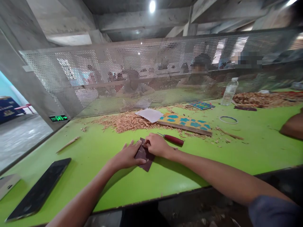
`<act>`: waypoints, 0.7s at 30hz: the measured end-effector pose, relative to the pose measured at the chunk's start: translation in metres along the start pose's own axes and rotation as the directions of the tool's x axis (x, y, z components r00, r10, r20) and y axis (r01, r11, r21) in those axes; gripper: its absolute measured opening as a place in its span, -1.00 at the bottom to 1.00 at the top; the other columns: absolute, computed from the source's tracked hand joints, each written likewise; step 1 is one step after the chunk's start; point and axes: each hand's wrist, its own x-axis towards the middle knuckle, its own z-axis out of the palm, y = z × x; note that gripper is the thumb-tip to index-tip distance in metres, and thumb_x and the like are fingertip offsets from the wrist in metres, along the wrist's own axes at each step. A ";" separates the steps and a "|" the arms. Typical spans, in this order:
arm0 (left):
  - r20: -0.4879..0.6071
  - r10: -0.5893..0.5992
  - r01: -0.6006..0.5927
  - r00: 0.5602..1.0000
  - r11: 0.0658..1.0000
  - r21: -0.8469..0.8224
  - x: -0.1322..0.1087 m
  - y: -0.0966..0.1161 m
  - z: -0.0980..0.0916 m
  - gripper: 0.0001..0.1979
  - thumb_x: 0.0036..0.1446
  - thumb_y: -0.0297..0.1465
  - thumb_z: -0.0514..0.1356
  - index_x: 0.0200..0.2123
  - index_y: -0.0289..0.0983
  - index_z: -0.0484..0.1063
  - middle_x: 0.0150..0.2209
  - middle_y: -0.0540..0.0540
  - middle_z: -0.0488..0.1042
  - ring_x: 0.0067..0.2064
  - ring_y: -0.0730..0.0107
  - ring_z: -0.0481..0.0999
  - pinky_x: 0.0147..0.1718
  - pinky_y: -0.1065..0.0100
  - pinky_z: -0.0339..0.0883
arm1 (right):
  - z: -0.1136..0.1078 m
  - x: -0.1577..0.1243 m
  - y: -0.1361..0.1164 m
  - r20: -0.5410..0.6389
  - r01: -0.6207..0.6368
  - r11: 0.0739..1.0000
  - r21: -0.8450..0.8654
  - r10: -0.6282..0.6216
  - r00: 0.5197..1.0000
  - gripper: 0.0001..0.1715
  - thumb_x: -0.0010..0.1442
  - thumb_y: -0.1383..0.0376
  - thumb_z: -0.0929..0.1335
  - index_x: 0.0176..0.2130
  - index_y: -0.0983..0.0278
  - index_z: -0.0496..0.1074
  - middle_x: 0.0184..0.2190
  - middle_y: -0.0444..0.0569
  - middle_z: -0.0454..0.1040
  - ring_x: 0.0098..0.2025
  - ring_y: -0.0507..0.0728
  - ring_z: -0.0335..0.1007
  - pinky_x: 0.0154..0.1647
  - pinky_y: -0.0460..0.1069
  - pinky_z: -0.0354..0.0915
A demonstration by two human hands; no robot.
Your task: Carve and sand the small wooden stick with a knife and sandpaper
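Observation:
A dark brown sheet that looks like sandpaper lies on the green table in front of me. My left hand rests flat across its left side, fingers and thumb spread. Over the sheet's upper right part, my right hand is closed with its fingers curled down. Whatever sits in those fingers is hidden or too small to name. Just beyond the right hand is a carving tool with a red handle, its thin metal tip pointing left. Small pale crumbs dot the sheet.
Wood shavings are heaped behind my hands, beside white paper and a yellow-and-blue patterned board. A phone and a thin wood stick lie left. Right are a water bottle, a tape ring and another person's arm.

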 end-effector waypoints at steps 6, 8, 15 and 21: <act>0.010 0.014 -0.014 1.000 1.000 -0.006 -0.001 0.003 -0.001 -0.10 0.17 -0.02 0.25 0.45 -0.19 0.02 0.46 -0.29 0.08 0.46 -0.32 -0.01 0.36 -0.23 -0.05 | -0.001 0.001 0.002 0.028 0.094 0.992 0.084 -0.097 0.995 -0.87 0.12 0.35 0.37 -0.35 0.27 0.57 -0.33 0.00 0.52 -0.31 0.10 0.35 -0.32 -0.05 0.09; 0.000 0.000 0.000 1.000 1.000 -0.003 -0.002 0.004 -0.002 -0.08 0.17 0.00 0.25 0.46 -0.22 -0.01 0.46 -0.32 0.08 0.47 -0.32 -0.01 0.36 -0.24 -0.06 | -0.001 0.001 0.003 -0.013 0.026 0.999 0.040 -0.026 1.000 -0.86 0.12 0.37 0.35 -0.38 0.28 0.55 -0.36 0.01 0.50 -0.32 0.11 0.34 -0.34 -0.04 0.07; 0.009 -0.003 0.003 1.000 1.000 0.004 -0.001 0.003 -0.002 -0.09 0.15 -0.01 0.26 0.45 -0.20 0.02 0.46 -0.30 0.07 0.47 -0.31 -0.02 0.36 -0.21 -0.06 | 0.001 0.001 0.002 -0.005 0.039 0.998 0.040 -0.039 0.999 -0.84 0.18 0.33 0.35 -0.32 0.28 0.56 -0.30 0.02 0.52 -0.28 0.11 0.36 -0.31 -0.04 0.09; -0.007 0.025 -0.025 1.000 1.000 0.005 0.000 0.000 0.001 -0.15 0.17 -0.04 0.25 0.43 -0.16 0.06 0.46 -0.28 0.09 0.46 -0.30 0.00 0.36 -0.21 -0.06 | 0.002 -0.001 -0.001 0.028 0.123 0.990 0.067 -0.125 0.992 -0.87 0.13 0.33 0.38 -0.30 0.26 0.56 -0.29 -0.01 0.51 -0.30 0.09 0.35 -0.31 -0.04 0.09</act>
